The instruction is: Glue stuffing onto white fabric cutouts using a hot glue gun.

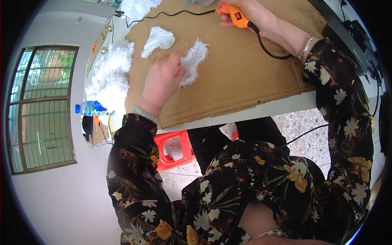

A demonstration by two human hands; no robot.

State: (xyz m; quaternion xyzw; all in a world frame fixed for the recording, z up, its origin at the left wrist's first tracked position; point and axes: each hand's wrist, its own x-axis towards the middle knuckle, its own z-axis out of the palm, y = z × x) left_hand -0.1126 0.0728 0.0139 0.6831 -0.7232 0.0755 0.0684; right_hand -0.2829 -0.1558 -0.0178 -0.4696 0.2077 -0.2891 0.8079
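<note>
My left hand [163,77] is over the cardboard sheet [245,81], its fingers curled, with thumb and forefinger at the left edge of a white shaggy piece [195,62]. Just beyond that hand lies another white piece [158,41] with a ribbed, fabric-like surface and a frayed edge. At the top, my right hand [256,14] is wrapped round an orange corded hand tool [237,16] that has a red switch on its side. The tool's front end is partly cut off by the upper edge of the view, so its exact kind is unclear.
A heap of white fluffy material [112,77] lies left of the cardboard, beside a blue-capped plastic bottle [93,108]. Black cords [175,15] run across the table. A dark device [345,43] stands at the right; a red stool [175,151] is below the table's edge.
</note>
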